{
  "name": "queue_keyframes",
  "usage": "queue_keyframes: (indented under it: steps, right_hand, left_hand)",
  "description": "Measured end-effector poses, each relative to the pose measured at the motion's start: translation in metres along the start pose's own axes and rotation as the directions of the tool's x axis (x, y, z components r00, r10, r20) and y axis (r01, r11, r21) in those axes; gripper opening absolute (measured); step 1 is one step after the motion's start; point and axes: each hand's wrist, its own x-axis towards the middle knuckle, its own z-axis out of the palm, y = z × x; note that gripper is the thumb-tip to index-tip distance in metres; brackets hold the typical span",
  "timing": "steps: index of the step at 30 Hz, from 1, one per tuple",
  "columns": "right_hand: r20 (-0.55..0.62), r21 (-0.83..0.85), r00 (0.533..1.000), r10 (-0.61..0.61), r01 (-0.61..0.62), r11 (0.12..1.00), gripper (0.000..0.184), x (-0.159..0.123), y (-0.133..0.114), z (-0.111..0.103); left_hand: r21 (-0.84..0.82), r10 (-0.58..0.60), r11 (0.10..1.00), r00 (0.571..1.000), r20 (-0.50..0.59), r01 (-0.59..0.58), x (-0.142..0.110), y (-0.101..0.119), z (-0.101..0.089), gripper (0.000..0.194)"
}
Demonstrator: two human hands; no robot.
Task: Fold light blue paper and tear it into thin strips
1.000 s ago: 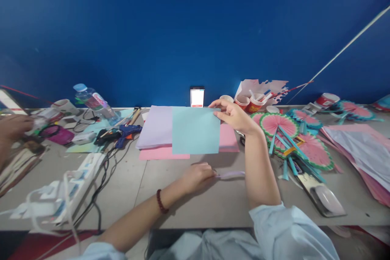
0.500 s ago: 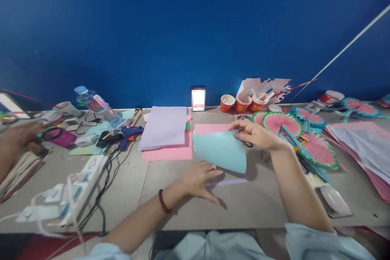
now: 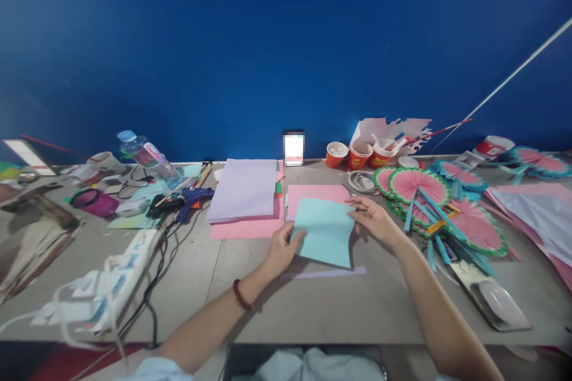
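Between my hands is a light blue sheet of paper (image 3: 325, 232), slightly bowed and raised off the table. My left hand (image 3: 285, 248) pinches its left edge, thumb on top. At the upper right corner, my right hand (image 3: 373, 220) grips the sheet, with several fingertips hidden behind it. A pink sheet (image 3: 318, 191) lies on the table beyond the blue one. Closer to me a narrow lilac strip (image 3: 330, 272) rests on the table, just below the blue sheet. To the left is a stack of lilac paper (image 3: 243, 187) on top of pink sheets (image 3: 245, 229).
Pink and green paper fans (image 3: 417, 187) with blue sticks lie at the right, near a white mouse (image 3: 503, 303). Red paper cups (image 3: 336, 155) and a phone (image 3: 294, 149) stand at the back. A glue gun (image 3: 192, 199), bottle (image 3: 149, 158) and power strip (image 3: 120, 277) are left.
My left hand has moved up from the table and taken the blue sheet's left edge. The sheet has come slightly nearer to me and straightened, with my right hand still on it.
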Motion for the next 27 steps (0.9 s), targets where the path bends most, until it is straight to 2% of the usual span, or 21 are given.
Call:
queue_keyframes:
  steps: [3,9,13,15,18,23,25,27]
  right_hand:
    - [-0.029,0.005,1.000,0.003,-0.003,1.000,0.040,0.000,0.011,-0.014]
    - [-0.178,-0.150,0.981,-0.079,0.052,0.987,0.029,0.005,0.029,-0.034]
    - [-0.235,-0.373,0.955,-0.181,0.083,0.924,0.026,0.005,0.033,-0.033]
    - [-0.286,-0.526,0.916,-0.280,0.094,0.845,0.026,0.004,0.034,-0.033]
    - [-0.361,-0.701,0.821,-0.442,0.074,0.709,0.024,0.005,0.037,-0.035]
    - [-0.395,-0.833,0.695,-0.601,0.006,0.554,0.018,0.007,0.039,-0.033]
    - [-0.388,-0.835,0.674,-0.629,0.033,0.550,0.018,0.006,0.036,-0.027]
    - [-0.340,-0.803,0.709,-0.618,0.124,0.583,0.020,0.005,0.033,-0.019]
  left_hand:
    - [0.010,0.013,1.000,0.999,-0.051,-0.012,0.002,-0.003,-0.002,0.033]
    - [-0.077,-0.003,0.997,0.998,-0.058,-0.001,0.006,-0.007,-0.006,0.035]
    - [-0.062,-0.006,0.998,0.997,-0.075,0.001,0.005,-0.002,-0.007,0.033]
    - [-0.053,0.000,0.999,0.995,-0.103,-0.006,0.005,0.002,-0.007,0.033]
    - [-0.040,0.010,0.999,0.989,-0.151,-0.016,0.005,0.005,-0.007,0.033]
    - [-0.037,0.020,0.999,0.982,-0.186,-0.027,0.004,0.005,-0.007,0.032]
    - [-0.034,0.029,0.999,0.982,-0.186,-0.036,0.004,0.004,-0.006,0.032]
    - [-0.037,0.033,0.998,0.985,-0.168,-0.040,0.004,0.004,-0.006,0.032]
